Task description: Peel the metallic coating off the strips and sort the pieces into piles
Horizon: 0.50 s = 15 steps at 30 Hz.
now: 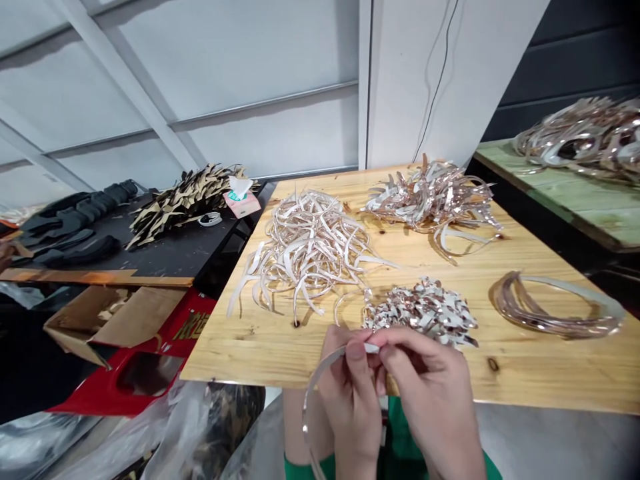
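Near the table's front edge, my left hand (353, 387) pinches a thin, pale, shiny strip (311, 393) close to its end. The rest of that strip curves down to the left past my wrist. My right hand (430, 380) is closed at the same strip end, its thumb and forefinger pressed together there. Just beyond my fingers lies a heap of short silvery and rose-gold pieces (425, 307). Farther back on the left spreads a loose pile of long narrow strips (315, 247). A coiled bundle of strips (520, 313) rests on the right.
Another pile of shiny strips (430, 200) sits at the back of the wooden table (280, 353). To the left, a dark table (170, 260) bears brown cut pieces (185, 197), black pieces (75, 220) and a tissue pack (242, 200). An open cardboard box (135, 320) stands below.
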Tool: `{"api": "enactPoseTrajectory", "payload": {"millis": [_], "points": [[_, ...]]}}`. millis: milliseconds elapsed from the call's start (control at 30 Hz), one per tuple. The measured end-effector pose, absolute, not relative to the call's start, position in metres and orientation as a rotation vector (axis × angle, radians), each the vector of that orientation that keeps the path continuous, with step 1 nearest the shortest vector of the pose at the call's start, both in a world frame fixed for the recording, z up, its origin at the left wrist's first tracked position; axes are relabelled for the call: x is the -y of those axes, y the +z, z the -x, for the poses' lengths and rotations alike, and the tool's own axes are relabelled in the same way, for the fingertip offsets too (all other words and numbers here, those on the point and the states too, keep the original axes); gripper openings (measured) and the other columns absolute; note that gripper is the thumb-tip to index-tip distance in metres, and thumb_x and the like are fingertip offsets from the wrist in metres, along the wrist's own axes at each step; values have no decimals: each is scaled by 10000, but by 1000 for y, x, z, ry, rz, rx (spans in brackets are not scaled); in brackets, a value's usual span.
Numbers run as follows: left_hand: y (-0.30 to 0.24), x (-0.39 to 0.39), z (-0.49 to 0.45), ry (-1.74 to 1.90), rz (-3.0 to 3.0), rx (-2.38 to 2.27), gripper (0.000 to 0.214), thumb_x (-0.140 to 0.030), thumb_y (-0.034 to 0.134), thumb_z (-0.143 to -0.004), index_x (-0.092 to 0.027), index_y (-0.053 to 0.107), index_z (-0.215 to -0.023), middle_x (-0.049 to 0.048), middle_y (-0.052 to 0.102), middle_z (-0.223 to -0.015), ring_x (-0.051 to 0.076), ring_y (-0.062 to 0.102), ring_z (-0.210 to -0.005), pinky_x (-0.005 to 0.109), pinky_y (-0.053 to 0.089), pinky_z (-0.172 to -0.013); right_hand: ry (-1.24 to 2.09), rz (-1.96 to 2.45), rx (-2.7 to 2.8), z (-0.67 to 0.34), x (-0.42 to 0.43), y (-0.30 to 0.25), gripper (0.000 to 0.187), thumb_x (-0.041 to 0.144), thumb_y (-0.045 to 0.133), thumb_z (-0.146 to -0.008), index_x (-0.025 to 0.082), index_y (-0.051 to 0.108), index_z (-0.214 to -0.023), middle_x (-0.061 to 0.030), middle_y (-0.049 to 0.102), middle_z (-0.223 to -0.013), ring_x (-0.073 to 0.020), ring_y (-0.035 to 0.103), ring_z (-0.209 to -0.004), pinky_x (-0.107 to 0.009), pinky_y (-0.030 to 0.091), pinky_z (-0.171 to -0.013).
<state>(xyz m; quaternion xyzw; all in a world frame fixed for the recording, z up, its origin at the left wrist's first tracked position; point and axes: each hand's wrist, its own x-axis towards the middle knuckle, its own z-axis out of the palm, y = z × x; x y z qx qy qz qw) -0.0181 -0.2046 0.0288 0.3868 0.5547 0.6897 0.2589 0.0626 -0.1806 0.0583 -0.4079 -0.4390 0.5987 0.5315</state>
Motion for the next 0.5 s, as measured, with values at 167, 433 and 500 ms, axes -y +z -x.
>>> {"api": "enactPoseTrajectory", "payload": {"millis": [167,433,500], "points": [[20,199,16,1861,-1034,-1607,394,-540,555,-1070,-232,670,-852,-20,637,-641,140,584,-496,227,466,-455,1435,897,1098,-62,176,50,125,174,743,-861,237,851,-862,-6,781,-731,-136,699,-533,-183,600,-505],[8,208,31,1708,-1194,-1764,305,-426,551,-1092,-236,735,-939,35,728,-850,202,714,-785,288,578,-714,1134,1063,1311,-58,179,43,143,270,724,-927,229,846,-866,-26,784,-718,-185,755,-633,-251,633,-598],[9,210,34,1753,-1355,-1825,250,-364,572,-1083,-237,752,-965,42,725,-875,212,712,-833,304,573,-750,957,1118,1341,-55,180,39,127,202,721,-879,232,836,-834,-25,814,-770,-180,754,-632,-247,619,-586]]}}
